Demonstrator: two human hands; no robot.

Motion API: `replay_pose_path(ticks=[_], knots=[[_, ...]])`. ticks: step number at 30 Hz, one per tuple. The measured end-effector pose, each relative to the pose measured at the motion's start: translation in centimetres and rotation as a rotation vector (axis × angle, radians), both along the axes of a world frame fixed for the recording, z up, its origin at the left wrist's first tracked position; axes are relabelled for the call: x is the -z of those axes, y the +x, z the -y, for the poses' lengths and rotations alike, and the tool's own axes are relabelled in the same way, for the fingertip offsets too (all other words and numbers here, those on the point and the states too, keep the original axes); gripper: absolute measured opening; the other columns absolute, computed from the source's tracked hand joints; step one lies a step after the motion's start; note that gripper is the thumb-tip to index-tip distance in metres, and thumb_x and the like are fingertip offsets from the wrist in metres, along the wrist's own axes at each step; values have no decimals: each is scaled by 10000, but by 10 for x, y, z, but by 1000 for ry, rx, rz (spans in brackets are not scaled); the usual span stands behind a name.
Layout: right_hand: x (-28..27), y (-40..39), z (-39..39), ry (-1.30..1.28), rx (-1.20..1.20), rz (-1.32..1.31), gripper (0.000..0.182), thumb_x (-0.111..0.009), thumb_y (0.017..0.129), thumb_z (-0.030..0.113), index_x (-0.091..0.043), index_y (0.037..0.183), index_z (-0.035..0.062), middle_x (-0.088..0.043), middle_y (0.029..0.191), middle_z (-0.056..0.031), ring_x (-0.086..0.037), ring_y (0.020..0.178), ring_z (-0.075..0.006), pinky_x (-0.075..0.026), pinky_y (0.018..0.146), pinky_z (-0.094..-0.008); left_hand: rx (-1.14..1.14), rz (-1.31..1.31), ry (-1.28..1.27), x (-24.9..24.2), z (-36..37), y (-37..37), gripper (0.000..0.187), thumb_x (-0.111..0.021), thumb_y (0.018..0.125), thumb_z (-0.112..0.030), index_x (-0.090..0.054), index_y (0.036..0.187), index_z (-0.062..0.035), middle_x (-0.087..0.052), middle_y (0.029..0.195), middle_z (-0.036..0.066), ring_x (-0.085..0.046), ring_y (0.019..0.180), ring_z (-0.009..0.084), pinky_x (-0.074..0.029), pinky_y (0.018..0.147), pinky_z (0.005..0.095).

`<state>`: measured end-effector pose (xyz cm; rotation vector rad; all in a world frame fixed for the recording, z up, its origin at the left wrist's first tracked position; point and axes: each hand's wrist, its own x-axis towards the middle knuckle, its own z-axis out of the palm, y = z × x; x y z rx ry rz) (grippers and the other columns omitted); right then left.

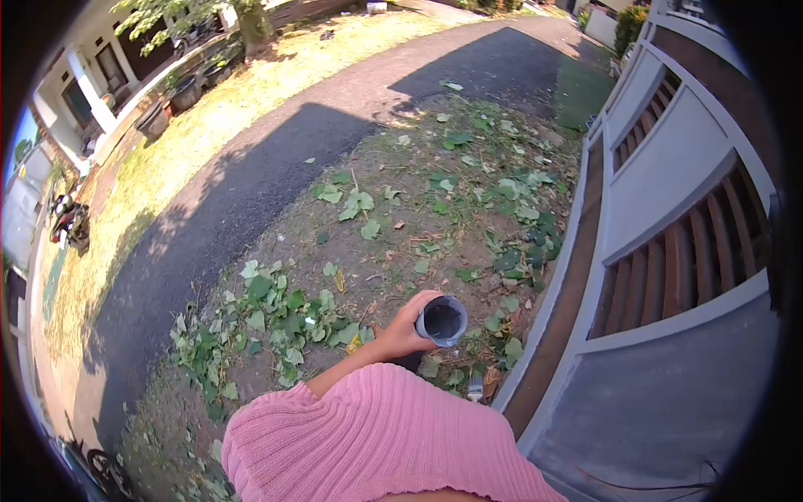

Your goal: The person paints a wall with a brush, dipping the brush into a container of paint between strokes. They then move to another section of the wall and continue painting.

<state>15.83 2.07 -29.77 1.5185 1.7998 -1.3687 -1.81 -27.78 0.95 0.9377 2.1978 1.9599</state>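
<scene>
My left hand (407, 328) is wrapped round a grey cup-like container (443, 321) with dark grey inside, held in front of my pink ribbed top. My right hand does not show. A paintbrush (476, 387) with a pale end is low down, to the right of the container, near the foot of the wall. Cut green leaves (276, 305) lie on the ground to the left of my hand.
A grey and white wall (669, 159) with brown slats runs along the right. An asphalt path (251, 180) curves past the leafy ground. Farther off stand large pots (153, 122), a tree (253, 29), a motorbike (71, 224) and a house with white columns (88, 88).
</scene>
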Motion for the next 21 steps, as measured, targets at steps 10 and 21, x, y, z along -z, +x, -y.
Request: replay_pose_path(ticks=[10,21], knots=[[-12,-158,73,22,-690,-85,491,-524,869,141,-425,1348,184,-608,753,-107,-553,529,-167,-448,480,-335,-641,-114,-36,-3,120,67,720,-818,565,-152,-478,1189,-36,-497,1187,121,-482,1123,275,-362,969,367],[-34,-179,221,-12,-1135,-191,481,-527,867,151,-436,1338,185,-609,743,-103,-554,523,-166,-449,477,-332,-925,-83,133,-1,209,161,670,-838,586,-161,-510,1163,-68,-523,1175,94,-493,1128,257,-379,955,379]])
